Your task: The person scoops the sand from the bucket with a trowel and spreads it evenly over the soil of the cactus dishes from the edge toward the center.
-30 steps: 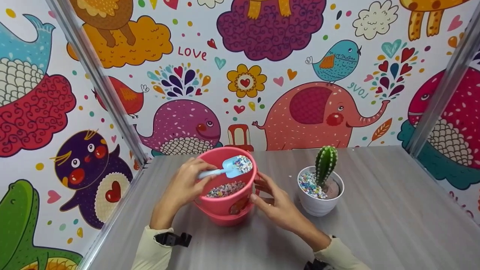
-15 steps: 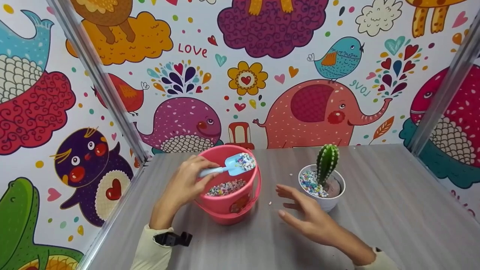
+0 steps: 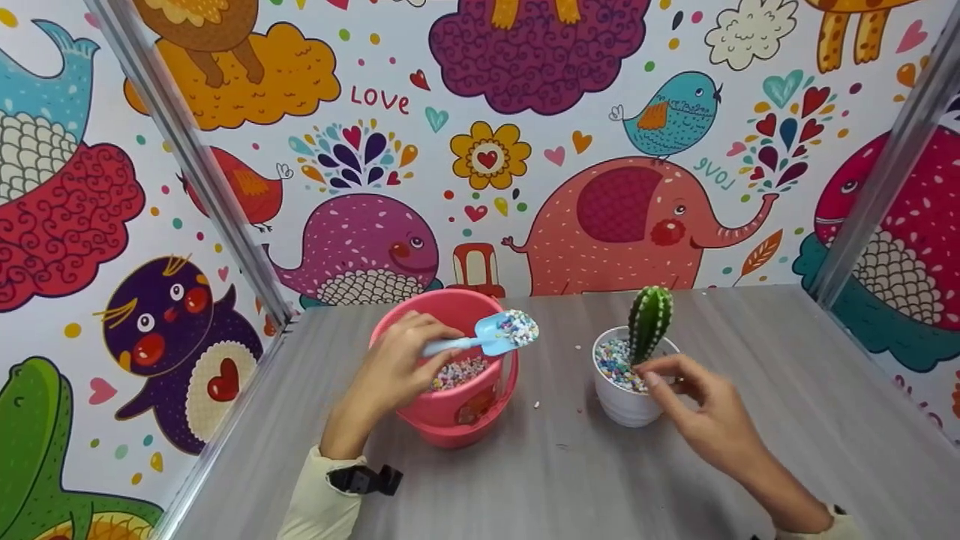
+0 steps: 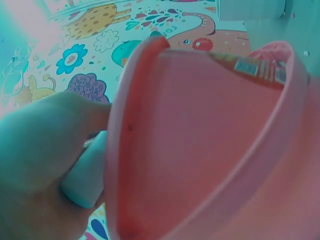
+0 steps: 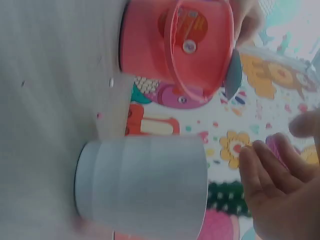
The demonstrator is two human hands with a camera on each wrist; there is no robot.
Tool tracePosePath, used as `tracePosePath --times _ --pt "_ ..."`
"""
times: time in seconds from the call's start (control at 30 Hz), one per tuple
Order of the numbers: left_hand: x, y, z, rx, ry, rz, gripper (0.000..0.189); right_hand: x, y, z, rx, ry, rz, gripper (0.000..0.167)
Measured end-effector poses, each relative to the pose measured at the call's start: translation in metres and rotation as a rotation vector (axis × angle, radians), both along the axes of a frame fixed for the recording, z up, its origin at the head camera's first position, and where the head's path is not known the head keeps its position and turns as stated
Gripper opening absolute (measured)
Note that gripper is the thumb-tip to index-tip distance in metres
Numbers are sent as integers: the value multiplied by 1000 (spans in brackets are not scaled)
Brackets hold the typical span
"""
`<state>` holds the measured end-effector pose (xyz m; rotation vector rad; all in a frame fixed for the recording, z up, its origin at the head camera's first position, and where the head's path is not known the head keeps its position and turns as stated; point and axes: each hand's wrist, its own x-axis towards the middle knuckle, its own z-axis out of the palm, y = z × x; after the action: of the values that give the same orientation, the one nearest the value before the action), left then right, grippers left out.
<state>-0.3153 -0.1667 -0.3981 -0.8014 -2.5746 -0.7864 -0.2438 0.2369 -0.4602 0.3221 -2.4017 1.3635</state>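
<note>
My left hand (image 3: 397, 364) pinches the handle of a small light-blue toy shovel (image 3: 489, 337) over the pink bucket (image 3: 450, 416). Multicoloured pebbles (image 3: 520, 328) heap on the shovel's blade, which reaches past the bucket's right rim. More pebbles (image 3: 459, 373) lie inside the bucket. To the right, a green cactus (image 3: 649, 322) stands in a white pot (image 3: 626, 406), with coloured pebbles over part of the soil. My right hand (image 3: 709, 409) is at the pot's front right rim, fingertips overlapping the cactus base. The right wrist view shows its thumb and fingers (image 5: 272, 170) apart, holding nothing.
A few stray pebbles (image 3: 536, 405) lie on the grey wood-grain table (image 3: 555, 487) between bucket and pot. Walls printed with cartoon animals (image 3: 615, 232) enclose the back and sides, with metal posts (image 3: 195, 165) at the corners.
My right hand has left the bucket's right side and moved right to the cactus pot. The loaded shovel has shifted right, from above the bucket to past its rim.
</note>
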Motion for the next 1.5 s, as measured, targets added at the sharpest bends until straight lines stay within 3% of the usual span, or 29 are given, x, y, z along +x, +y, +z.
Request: tracePosePath --times 0.3,0.63,0.8,1.07,1.5 --pt "-1 17 3 -25 7 -39 25 -16 30 -12 -71 85 -218 17" --pt "-5 36 5 -96 40 -93 24 -40 49 -10 -187 71 -324 31" --pt "-4 46 5 -104 49 -104 25 -46 49 -19 -165 50 -267 33" --pt "-4 68 3 -135 27 -148 27 -50 44 -37 -73 -65 -120 45" --pt "-6 92 -7 -146 14 -192 25 -53 48 -47 -50 -153 50 56"
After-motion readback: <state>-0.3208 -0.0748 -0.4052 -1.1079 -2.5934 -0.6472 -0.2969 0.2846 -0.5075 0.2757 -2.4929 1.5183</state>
